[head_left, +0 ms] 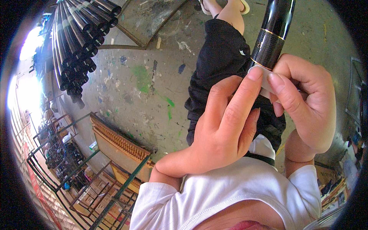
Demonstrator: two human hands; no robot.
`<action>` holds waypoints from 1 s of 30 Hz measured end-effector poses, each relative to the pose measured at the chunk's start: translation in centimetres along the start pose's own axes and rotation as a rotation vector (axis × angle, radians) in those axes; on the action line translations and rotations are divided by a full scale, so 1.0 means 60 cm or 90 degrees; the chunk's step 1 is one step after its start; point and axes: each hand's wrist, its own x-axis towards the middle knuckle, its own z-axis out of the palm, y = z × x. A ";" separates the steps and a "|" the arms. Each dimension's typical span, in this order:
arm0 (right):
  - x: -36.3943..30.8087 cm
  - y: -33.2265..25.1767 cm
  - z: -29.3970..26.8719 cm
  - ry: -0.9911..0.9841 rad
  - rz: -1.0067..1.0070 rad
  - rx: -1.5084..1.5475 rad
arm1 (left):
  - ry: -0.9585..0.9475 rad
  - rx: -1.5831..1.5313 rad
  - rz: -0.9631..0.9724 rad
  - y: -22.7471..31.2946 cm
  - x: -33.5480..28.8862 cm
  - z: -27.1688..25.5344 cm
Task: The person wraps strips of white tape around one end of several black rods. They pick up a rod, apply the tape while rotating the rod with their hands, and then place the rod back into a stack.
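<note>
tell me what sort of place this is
Probably a workshop or small factory: a big bundle of dark tubes hangs into view at upper left, the floor is splotched as if with paint, and a metal frame stands lower left.

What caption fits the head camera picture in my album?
Left hand and right hand touch a small white piece by the lower gold ring of a glossy black tube.

The grey, paint-stained concrete floor (168,132) bears a flat green paint patch (142,78) toward ten o'clock, a pale shoe (245,6) toward one.
</note>
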 end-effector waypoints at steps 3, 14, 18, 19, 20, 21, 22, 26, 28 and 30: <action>0.001 -0.001 0.000 0.000 -0.003 -0.001 | 0.009 -0.007 0.008 -0.002 -0.001 0.001; 0.002 0.001 0.000 0.006 -0.009 -0.003 | 0.096 -0.071 0.007 -0.005 0.003 0.010; 0.000 -0.001 0.002 0.014 -0.003 0.007 | 0.057 -0.087 -0.015 -0.004 -0.007 0.006; 0.000 -0.001 0.003 0.016 0.000 0.006 | 0.036 -0.075 -0.016 -0.004 -0.007 0.003; 0.000 -0.001 0.003 0.015 -0.001 0.006 | 0.015 -0.062 -0.018 -0.004 -0.008 -0.001; 0.000 -0.001 0.002 0.017 0.000 0.004 | -0.008 -0.042 -0.014 -0.003 -0.003 -0.007; 0.000 0.000 0.001 0.015 -0.001 0.003 | -0.003 -0.046 -0.014 -0.002 0.000 -0.007; -0.001 -0.002 0.004 0.021 -0.004 0.028 | 0.092 -0.109 -0.021 0.002 0.004 0.003; -0.001 -0.002 0.003 0.019 -0.006 0.026 | 0.133 -0.133 -0.015 -0.004 -0.003 0.015; -0.002 -0.003 0.003 0.019 -0.002 0.029 | 0.167 -0.154 -0.010 -0.007 -0.008 0.024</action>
